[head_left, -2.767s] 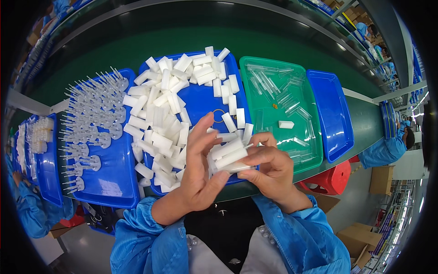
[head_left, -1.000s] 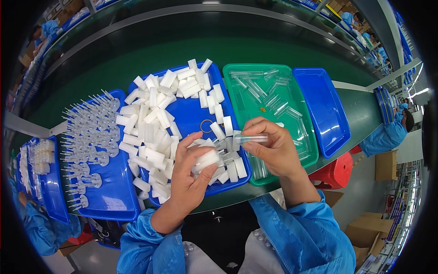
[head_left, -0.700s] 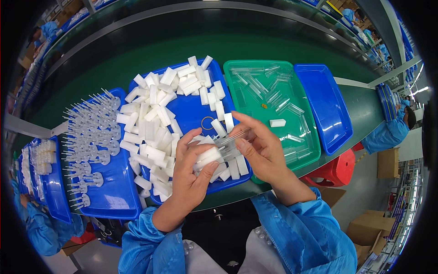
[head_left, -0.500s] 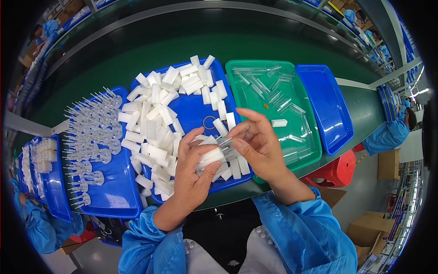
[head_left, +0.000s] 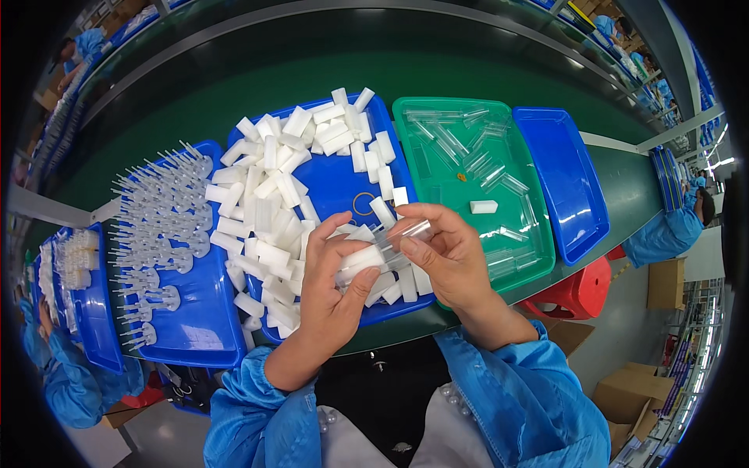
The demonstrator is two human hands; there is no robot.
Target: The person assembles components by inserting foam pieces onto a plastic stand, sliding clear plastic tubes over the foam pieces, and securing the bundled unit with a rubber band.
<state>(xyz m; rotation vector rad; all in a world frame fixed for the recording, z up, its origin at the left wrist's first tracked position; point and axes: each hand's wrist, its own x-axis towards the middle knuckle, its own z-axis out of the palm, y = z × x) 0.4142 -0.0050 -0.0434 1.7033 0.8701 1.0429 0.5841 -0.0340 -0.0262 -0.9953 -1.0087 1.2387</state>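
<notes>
a factory assembly workshop is indicated: a long green desk (head_left: pixel 437 70) is lined with trays (head_left: pixel 560 187) of small parts (head_left: pixel 269 214), blue jackets (head_left: pixel 663 234) are worn by several people (head_left: pixel 704 206), and cardboard boxes (head_left: pixel 630 394) are kept nearby.

Your sleeves (head_left: pixel 507 376): blue, your held block (head_left: pixel 360 261): white, your tube (head_left: pixel 419 231): colourless, tube tray (head_left: pixel 427 173): green, stool (head_left: pixel 575 290): red, tabletop (head_left: pixel 632 185): dark green.

The left hand (head_left: pixel 331 282) grips a white block (head_left: pixel 361 262); beside it, the right hand (head_left: pixel 451 260) pinches a clear tube (head_left: pixel 417 231) over a blue tray (head_left: pixel 329 183) of blocks (head_left: pixel 262 214).
</notes>
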